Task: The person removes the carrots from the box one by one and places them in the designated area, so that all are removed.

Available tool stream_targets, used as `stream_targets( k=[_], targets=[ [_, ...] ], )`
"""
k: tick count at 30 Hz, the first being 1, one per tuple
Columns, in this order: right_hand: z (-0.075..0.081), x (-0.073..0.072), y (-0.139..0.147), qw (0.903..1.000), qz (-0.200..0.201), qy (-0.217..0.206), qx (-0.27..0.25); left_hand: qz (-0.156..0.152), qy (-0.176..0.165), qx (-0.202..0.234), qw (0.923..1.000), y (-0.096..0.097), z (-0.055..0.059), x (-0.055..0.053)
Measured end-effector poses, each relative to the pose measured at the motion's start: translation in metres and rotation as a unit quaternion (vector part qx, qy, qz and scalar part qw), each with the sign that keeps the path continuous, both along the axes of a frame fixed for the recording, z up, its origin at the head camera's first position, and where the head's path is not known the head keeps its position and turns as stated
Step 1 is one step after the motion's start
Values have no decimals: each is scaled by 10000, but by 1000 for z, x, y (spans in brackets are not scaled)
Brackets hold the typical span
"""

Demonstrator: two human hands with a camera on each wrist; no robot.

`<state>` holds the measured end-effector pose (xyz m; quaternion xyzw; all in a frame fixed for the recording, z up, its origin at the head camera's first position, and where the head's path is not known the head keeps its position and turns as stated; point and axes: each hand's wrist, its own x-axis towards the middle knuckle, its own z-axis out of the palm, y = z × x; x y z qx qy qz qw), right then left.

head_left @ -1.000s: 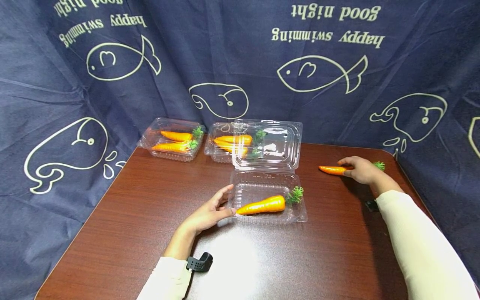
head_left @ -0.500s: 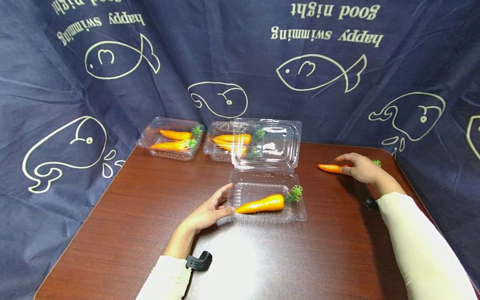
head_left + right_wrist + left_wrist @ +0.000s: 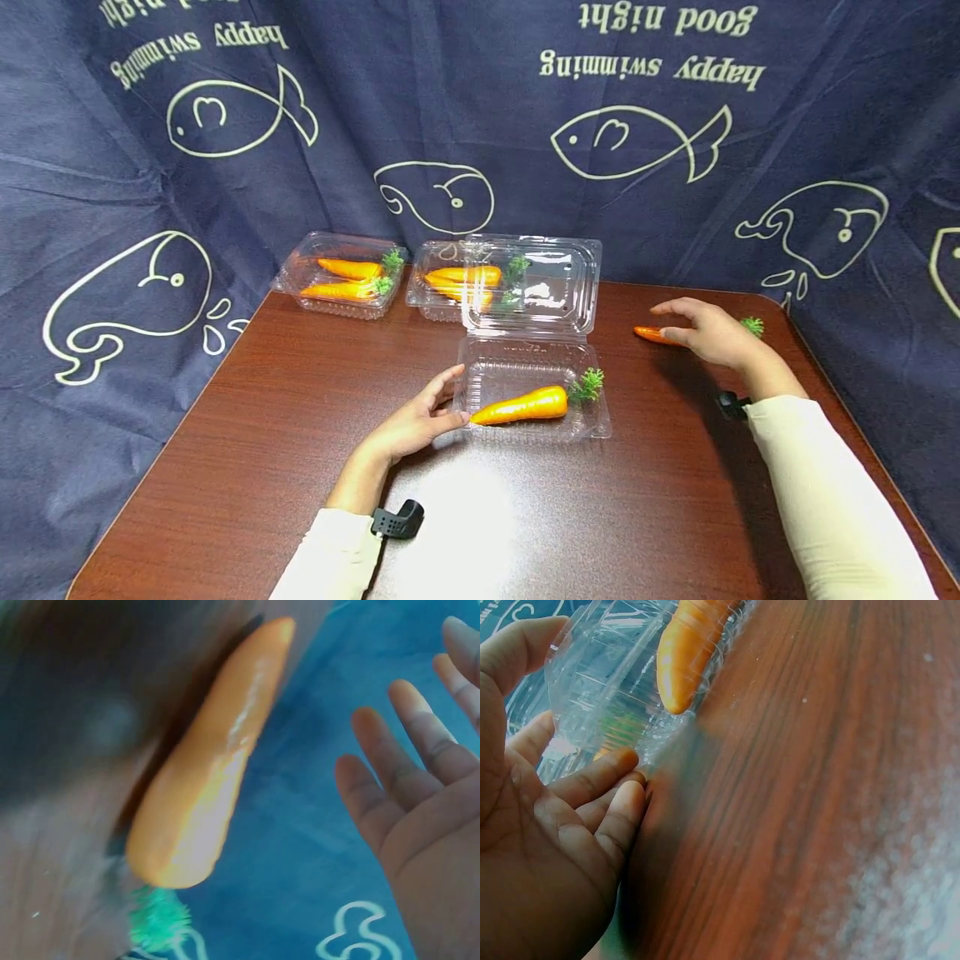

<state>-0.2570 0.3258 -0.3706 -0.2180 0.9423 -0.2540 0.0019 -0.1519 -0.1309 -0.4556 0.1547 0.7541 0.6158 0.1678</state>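
Observation:
In the head view an open clear plastic clamshell box stands at mid-table with its lid raised at the back. One orange carrot with a green leafy top lies inside. My left hand touches the box's left side, thumb by the front corner near the carrot's tip. The left wrist view shows those fingers against the plastic. On the right, my right hand hovers over a second carrot, partly hiding it. In the right wrist view this carrot lies apart from the spread fingers.
Two lidded clear boxes, each with carrots inside, stand at the back left. The open lid overlaps one of them in view. A dark blue curtain with white fish drawings hangs behind the brown table.
My right hand has shifted slightly left along the loose carrot, and its fingers have spread wider. The left hand and the open box stay put.

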Motion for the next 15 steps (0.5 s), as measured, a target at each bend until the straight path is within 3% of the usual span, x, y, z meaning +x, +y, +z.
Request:
stream_targets(
  k=[7,15],
  targets=[
    [10,8,-29,9989,360,248,-144,23,-60,-19,10000,0,2,1],
    [18,10,-64,9936,1036,394,-210,42,-35,-89,9999,-1,2,0]
  ],
)
